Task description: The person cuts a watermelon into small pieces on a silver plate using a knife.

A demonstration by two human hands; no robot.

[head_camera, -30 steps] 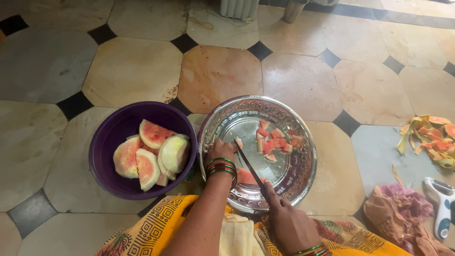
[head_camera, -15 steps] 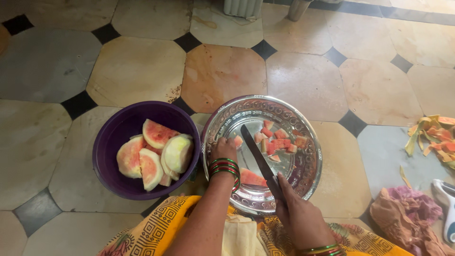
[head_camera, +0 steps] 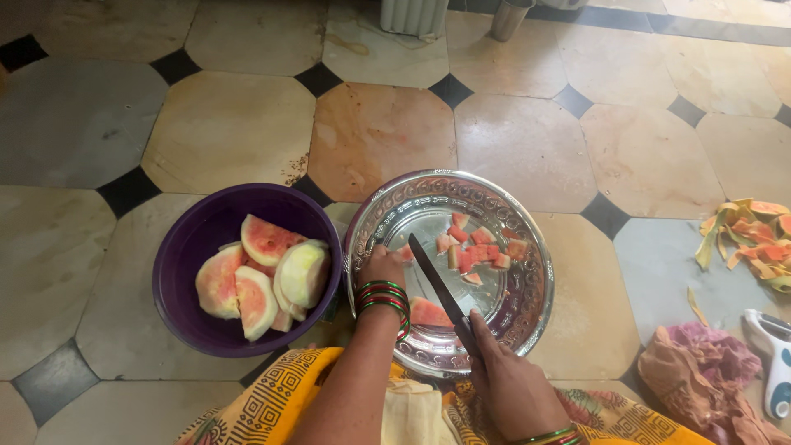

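Our left hand [head_camera: 384, 265] pinches a small pink piece of peeled melon [head_camera: 405, 252] against the floor of the round embossed steel bowl [head_camera: 527, 247], fingers curled close around it, while our right hand [head_camera: 507, 381] is closed on the handle of a long dark-bladed knife [head_camera: 435, 288] whose edge slants just beside those fingers. We judge the main risk to be the blade meeting the fingertips, since the wet piece is small and could slip on the smooth metal; the bowl itself might also skid on the tiled floor [head_camera: 231, 124] under a hard push. The steel bowl holds a cluster of pink cubes [head_camera: 478, 251] on its far right side and a larger pink wedge [head_camera: 428, 313] near us. Touching it on the left, the round purple plastic bowl [head_camera: 185, 255] holds several big peeled pale-green and pink melon slices [head_camera: 264, 276]. Well apart on the right lie orange-yellow peelings [head_camera: 746, 235], a crumpled cloth [head_camera: 700, 371] and a white-and-blue peeler [head_camera: 776, 363].
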